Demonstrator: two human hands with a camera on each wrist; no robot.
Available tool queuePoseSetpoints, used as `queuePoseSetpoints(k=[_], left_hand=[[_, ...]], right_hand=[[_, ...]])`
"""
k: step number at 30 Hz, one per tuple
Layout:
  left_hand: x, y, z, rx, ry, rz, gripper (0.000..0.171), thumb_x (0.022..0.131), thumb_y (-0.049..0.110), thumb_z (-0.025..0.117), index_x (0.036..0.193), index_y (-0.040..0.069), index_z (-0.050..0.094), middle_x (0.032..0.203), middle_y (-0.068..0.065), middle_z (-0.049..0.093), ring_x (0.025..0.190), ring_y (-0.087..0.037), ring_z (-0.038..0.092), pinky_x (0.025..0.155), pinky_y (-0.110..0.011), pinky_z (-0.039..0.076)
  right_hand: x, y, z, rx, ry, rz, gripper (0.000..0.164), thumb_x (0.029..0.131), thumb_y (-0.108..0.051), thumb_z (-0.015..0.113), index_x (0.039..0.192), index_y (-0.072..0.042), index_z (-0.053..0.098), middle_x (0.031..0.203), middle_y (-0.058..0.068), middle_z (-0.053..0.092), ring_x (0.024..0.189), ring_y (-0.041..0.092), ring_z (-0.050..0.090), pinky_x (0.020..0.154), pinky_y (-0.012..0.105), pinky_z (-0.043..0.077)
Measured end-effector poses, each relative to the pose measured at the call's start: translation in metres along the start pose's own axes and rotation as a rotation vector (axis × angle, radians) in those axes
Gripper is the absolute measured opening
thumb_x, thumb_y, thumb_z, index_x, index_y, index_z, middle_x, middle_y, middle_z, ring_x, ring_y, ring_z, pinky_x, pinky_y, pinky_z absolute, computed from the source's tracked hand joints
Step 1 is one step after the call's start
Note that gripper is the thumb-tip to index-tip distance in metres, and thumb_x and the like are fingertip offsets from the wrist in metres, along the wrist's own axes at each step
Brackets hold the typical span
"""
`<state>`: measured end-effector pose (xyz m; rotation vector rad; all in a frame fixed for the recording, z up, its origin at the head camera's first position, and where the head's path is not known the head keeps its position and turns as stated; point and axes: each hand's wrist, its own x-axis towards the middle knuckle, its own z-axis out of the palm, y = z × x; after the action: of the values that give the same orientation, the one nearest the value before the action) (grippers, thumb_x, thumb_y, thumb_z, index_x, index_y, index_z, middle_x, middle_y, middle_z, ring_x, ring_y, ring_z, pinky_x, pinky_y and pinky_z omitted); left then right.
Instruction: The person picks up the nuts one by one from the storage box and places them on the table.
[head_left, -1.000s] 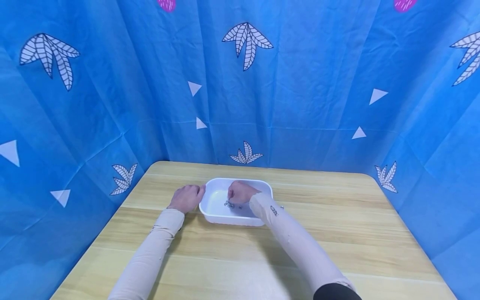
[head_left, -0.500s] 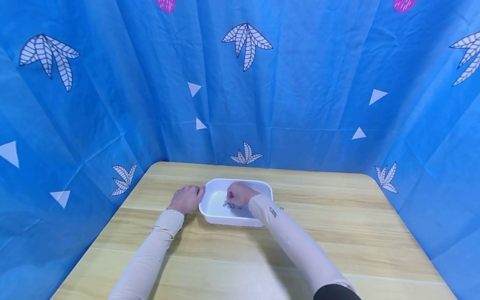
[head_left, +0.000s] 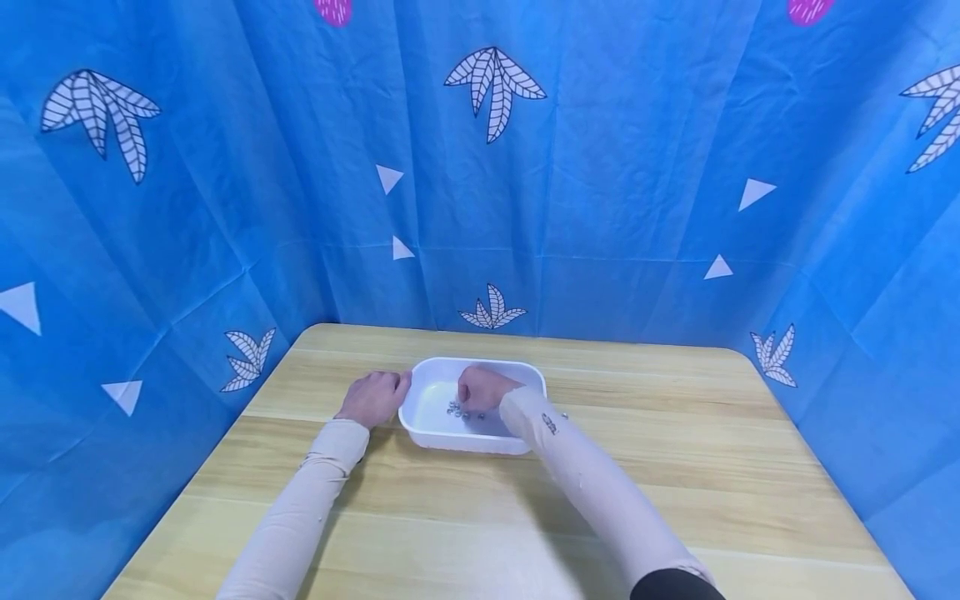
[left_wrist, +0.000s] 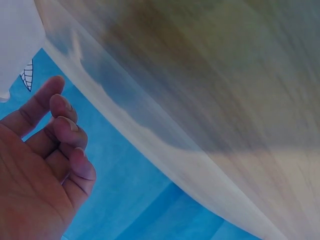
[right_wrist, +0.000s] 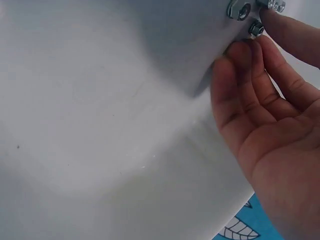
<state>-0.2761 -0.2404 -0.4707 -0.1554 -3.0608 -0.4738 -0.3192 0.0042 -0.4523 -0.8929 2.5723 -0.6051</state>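
A white plastic tub [head_left: 461,442] stands on the wooden table. My left hand [head_left: 371,398] lies at its left side, thumb at the rim; in the left wrist view that hand's fingers [left_wrist: 70,131] are loosely bent beside the tub wall [left_wrist: 17,40], with the palm bare. Inside the tub is my right hand [head_left: 483,389], knuckles up and fingers curled downward. The right wrist view has a small metal hex nut [right_wrist: 256,28] between the thumb and bent fingertips [right_wrist: 240,52]. Close by lies a larger-looking hex nut [right_wrist: 239,10], with other nuts [right_wrist: 276,5] partly behind the thumb.
Several loose nuts [head_left: 453,409] lie on the tub floor left of my right hand, and another nut [head_left: 482,417] lies apart from them. A small shiny piece [head_left: 565,416] is on the table [head_left: 675,467] right of the tub. A blue patterned curtain [head_left: 622,208] encloses the table.
The nuts under my right fingers have shifted and spread a little. My right hand moves only slightly within the tub. My left hand and the tub keep their places.
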Motion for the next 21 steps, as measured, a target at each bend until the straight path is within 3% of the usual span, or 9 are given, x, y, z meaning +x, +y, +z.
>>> queuePoseSetpoints(k=[6,11,21], left_hand=[[0.0005,0.0008,0.0006,0.006,0.002,0.001,0.062,0.111,0.045,0.03,0.113,0.002,0.074,0.112,-0.018,0.074,0.105,-0.036,0.07,0.094,-0.055,0.055],[0.001,0.0002,0.0016,0.005,-0.007,0.004,0.061,0.11,0.045,0.03,0.115,0.001,0.073,0.113,-0.018,0.074,0.105,-0.036,0.07,0.094,-0.055,0.055],[-0.0005,0.0015,-0.0012,0.001,-0.013,-0.001,0.061,0.11,0.045,0.031,0.114,0.001,0.073,0.112,-0.018,0.074,0.105,-0.036,0.07,0.095,-0.055,0.055]], right_hand=[[-0.0018,-0.001,0.0039,-0.007,-0.011,0.033,0.003,0.095,-0.01,0.071,0.093,-0.01,0.074,0.083,-0.004,0.068,0.072,0.009,0.057,0.069,0.021,0.048],[-0.0039,-0.0029,0.006,-0.02,-0.018,0.084,0.009,0.099,-0.016,0.068,0.09,-0.014,0.068,0.079,-0.003,0.061,0.071,0.011,0.053,0.067,0.023,0.044],[0.0002,-0.0035,0.0064,-0.067,-0.005,0.157,0.013,0.096,-0.025,0.074,0.093,-0.016,0.065,0.078,0.0,0.059,0.069,0.012,0.053,0.067,0.024,0.045]])
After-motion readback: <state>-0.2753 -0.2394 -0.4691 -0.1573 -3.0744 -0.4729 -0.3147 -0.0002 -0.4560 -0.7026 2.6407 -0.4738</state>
